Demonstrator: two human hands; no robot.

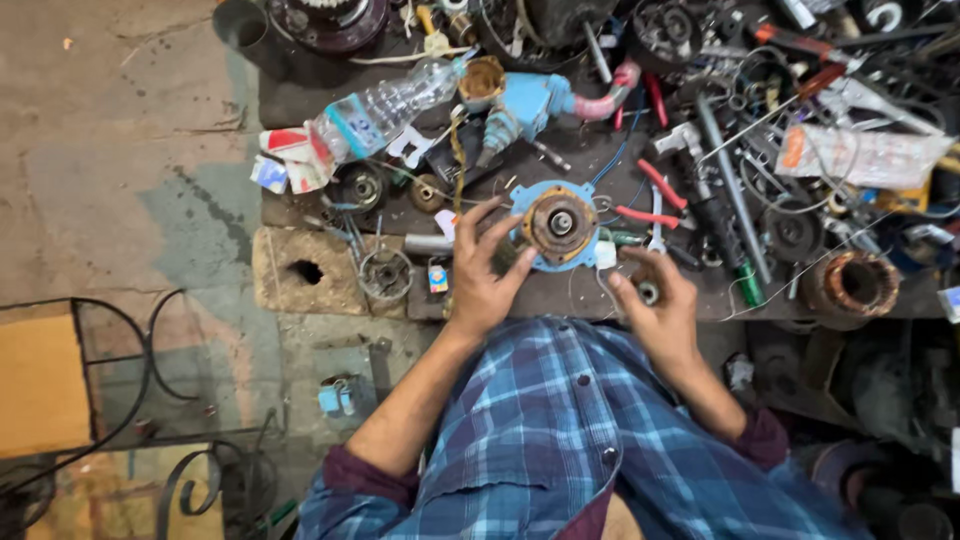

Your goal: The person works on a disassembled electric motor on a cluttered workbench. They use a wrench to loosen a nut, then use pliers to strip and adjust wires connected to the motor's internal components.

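His left hand [482,275] gripped the blue motor cover [556,226]; his right hand [655,305] pinched what looked like 1 small bearing [648,292] just beside it.

A blue flange with a rusty brown hub [558,226] is seen, a blue-and-white checked shirt [560,440], red-handled pliers [650,200], and a clear bottle [385,110] labelled pale blue.
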